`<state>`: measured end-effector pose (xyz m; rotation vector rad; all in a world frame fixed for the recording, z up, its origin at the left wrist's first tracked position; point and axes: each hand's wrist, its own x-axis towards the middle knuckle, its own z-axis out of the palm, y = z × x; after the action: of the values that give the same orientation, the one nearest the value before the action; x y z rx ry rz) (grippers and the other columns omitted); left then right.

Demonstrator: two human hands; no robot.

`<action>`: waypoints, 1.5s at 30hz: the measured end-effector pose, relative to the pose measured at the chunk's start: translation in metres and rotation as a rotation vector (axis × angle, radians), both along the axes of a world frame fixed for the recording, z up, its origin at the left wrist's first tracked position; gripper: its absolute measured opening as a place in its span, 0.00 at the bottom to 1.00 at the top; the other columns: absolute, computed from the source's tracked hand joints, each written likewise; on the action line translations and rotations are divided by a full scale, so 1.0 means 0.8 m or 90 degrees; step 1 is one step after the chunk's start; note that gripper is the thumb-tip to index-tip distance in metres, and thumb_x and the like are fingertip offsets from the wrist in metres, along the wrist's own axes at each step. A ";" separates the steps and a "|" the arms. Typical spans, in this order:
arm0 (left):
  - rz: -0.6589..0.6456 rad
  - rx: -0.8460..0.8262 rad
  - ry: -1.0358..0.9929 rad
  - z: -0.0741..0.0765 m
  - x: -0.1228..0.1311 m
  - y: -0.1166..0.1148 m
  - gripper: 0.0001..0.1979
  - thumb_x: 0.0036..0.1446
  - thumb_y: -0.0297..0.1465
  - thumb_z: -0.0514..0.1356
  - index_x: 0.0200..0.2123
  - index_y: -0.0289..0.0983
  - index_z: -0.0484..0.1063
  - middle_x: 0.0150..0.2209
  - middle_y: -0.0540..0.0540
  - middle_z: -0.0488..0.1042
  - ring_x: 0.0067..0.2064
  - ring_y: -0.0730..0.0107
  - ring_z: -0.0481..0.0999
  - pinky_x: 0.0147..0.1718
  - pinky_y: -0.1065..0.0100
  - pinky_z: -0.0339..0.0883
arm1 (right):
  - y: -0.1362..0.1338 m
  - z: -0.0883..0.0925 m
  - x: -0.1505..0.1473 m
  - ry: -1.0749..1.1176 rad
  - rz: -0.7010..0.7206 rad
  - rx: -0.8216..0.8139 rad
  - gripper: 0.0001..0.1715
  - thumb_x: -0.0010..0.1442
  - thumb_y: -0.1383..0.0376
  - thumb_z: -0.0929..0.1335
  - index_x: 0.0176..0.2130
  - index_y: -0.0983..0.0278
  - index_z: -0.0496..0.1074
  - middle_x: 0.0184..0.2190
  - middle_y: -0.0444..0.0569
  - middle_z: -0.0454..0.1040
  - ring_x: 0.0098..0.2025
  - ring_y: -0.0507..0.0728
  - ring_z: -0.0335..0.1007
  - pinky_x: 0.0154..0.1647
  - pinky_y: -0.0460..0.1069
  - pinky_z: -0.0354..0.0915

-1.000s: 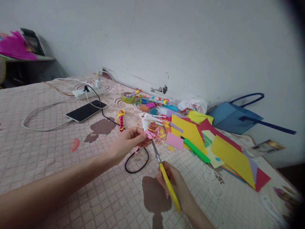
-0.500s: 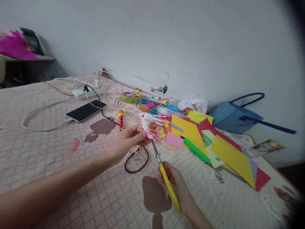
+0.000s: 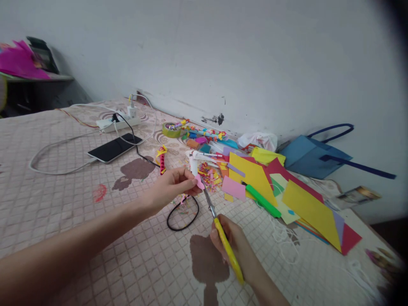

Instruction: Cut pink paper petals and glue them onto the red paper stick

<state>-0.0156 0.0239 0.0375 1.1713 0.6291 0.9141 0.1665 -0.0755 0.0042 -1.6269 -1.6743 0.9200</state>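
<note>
My left hand pinches a small piece of pink paper between thumb and fingertips. My right hand is wrapped round the yellow handles of a pair of scissors. The scissor blades point up and away, their tips touching or just beside the pink paper; I cannot tell whether paper lies between them. Beyond my left fingers stands a white glue gun, partly hidden by that hand. Small coloured paper scraps lie behind the blades. A black cable loop rests below my left hand.
To the right lie yellow paper sheets, a pink paper piece, a green cutter and white string. A blue bag leans by the wall. At left are a phone, a power strip and cables.
The pink paper has turned slightly in my left fingers and sits a little lower. My right hand and the scissors have shifted very slightly to the right.
</note>
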 end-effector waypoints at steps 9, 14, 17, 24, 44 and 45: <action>-0.004 -0.013 0.009 0.002 -0.002 0.001 0.08 0.52 0.31 0.62 0.27 0.33 0.67 0.29 0.47 0.76 0.31 0.76 0.74 0.35 0.71 0.67 | -0.002 0.005 -0.002 0.052 -0.008 -0.032 0.11 0.51 0.62 0.62 0.23 0.61 0.54 0.16 0.37 0.53 0.16 0.46 0.47 0.14 0.42 0.48; 0.020 -0.019 0.015 0.004 -0.002 0.000 0.08 0.51 0.32 0.62 0.27 0.33 0.67 0.29 0.47 0.75 0.31 0.75 0.74 0.36 0.69 0.68 | -0.003 0.004 -0.001 0.046 -0.009 -0.035 0.12 0.53 0.61 0.63 0.23 0.61 0.55 0.16 0.37 0.54 0.17 0.47 0.48 0.15 0.42 0.48; 0.024 -0.027 0.015 0.005 -0.001 0.001 0.08 0.51 0.32 0.62 0.27 0.33 0.67 0.28 0.48 0.75 0.30 0.76 0.73 0.36 0.70 0.68 | -0.003 0.003 -0.001 0.037 -0.009 -0.019 0.12 0.52 0.61 0.63 0.23 0.62 0.56 0.17 0.38 0.54 0.18 0.47 0.49 0.16 0.42 0.49; 0.012 -0.005 0.010 0.005 -0.002 0.001 0.08 0.53 0.32 0.60 0.27 0.33 0.67 0.29 0.48 0.74 0.31 0.76 0.73 0.36 0.71 0.68 | -0.002 0.009 -0.006 0.012 -0.009 -0.016 0.13 0.51 0.59 0.62 0.22 0.61 0.54 0.18 0.38 0.52 0.20 0.48 0.49 0.18 0.43 0.49; 0.013 0.012 0.024 0.006 -0.002 -0.001 0.08 0.51 0.32 0.61 0.26 0.33 0.68 0.28 0.48 0.73 0.30 0.76 0.72 0.35 0.70 0.68 | -0.003 0.003 -0.002 0.036 -0.010 -0.017 0.13 0.52 0.60 0.63 0.23 0.62 0.55 0.18 0.38 0.53 0.20 0.48 0.49 0.17 0.42 0.50; 0.011 0.014 0.025 0.005 -0.003 0.000 0.08 0.51 0.32 0.61 0.26 0.33 0.68 0.28 0.49 0.73 0.30 0.76 0.72 0.35 0.70 0.68 | -0.003 0.003 -0.002 0.042 -0.011 -0.025 0.12 0.52 0.61 0.63 0.23 0.62 0.55 0.18 0.38 0.53 0.20 0.48 0.49 0.17 0.42 0.50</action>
<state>-0.0178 0.0238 0.0416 1.2077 0.6630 0.9175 0.1648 -0.0776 0.0066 -1.6171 -1.6051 0.9927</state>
